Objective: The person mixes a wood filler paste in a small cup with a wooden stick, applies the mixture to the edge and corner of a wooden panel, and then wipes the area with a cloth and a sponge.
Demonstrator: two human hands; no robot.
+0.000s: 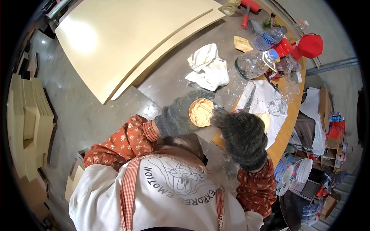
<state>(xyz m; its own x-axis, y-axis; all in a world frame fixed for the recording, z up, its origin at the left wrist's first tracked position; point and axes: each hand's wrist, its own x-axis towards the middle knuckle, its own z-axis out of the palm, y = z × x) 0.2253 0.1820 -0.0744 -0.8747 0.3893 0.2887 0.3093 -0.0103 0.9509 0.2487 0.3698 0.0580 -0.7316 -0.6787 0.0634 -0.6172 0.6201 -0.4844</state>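
Observation:
My left hand (175,115), in a dark grey knit glove, is wrapped round a small round tub (190,115) filled with cream-coloured paste (201,112). At the tub's right rim is my right hand (244,134), also gloved, with its fingers closed. A thin, stick-like tool (207,109) appears to run from these fingers into the paste, though the glove hides most of it. Beyond the tub lies a crumpled white cloth (210,69). To the right, a flat blade (251,96) and a pale yellow round piece (264,119) rest on white paper (278,129).
Large cream panels (135,34) are stacked at the far left of the table. A clear jug (250,65), a water bottle (269,38) and a red object (310,46) crowd the right edge. More panels (32,115) stand on the floor at left.

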